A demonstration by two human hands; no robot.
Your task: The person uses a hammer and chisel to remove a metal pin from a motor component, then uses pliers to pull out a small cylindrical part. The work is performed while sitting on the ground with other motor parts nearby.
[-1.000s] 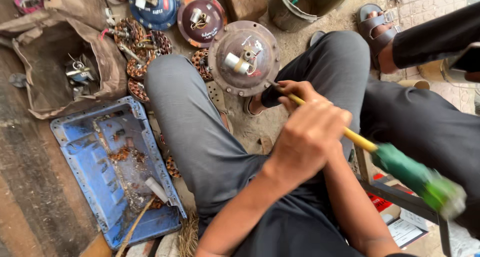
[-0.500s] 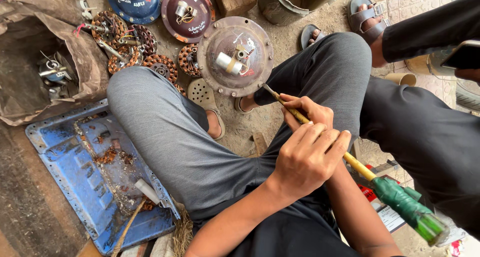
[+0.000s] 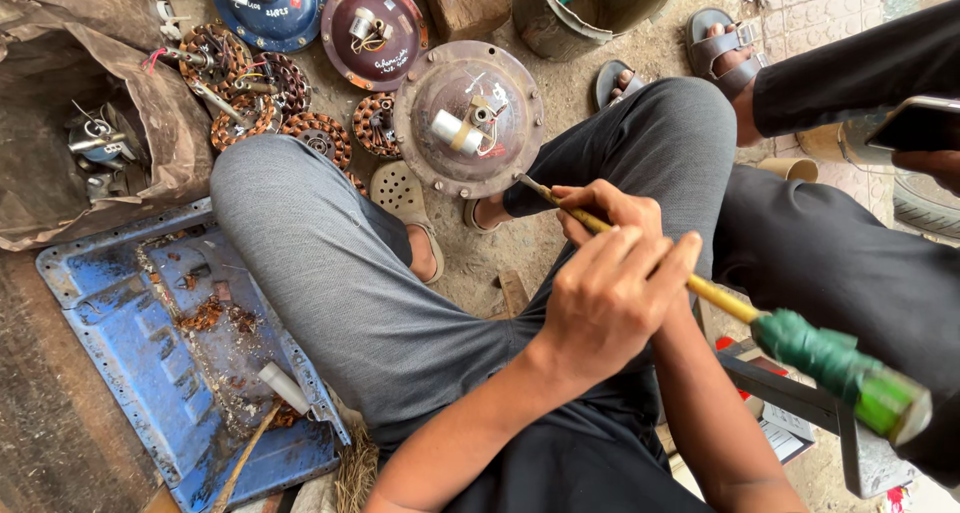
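Note:
A long screwdriver (image 3: 720, 298) with a yellow shaft and a green handle lies slanted across my lap. Its tip touches the near rim of a round brown fan motor housing (image 3: 445, 83) on the ground. My left hand (image 3: 610, 303) wraps around the middle of the shaft. Farther forward, my right hand (image 3: 600, 211) pinches the shaft close to the tip. I sit cross-legged in grey trousers, with my knees on either side of the housing.
A dented blue metal tray (image 3: 130, 363) with rusty scraps lies at the left. Copper-wound stators (image 3: 250, 98), other motor covers (image 3: 372, 31), a sack (image 3: 90, 123) and a bucket (image 3: 590, 8) stand behind. Another person in dark trousers (image 3: 850, 263) sits at the right, holding a phone (image 3: 915, 123).
The view has drifted, so the housing and tray sit further left. Both hands stay on the screwdriver, its tip still at the housing's rim, and the handle has dropped lower.

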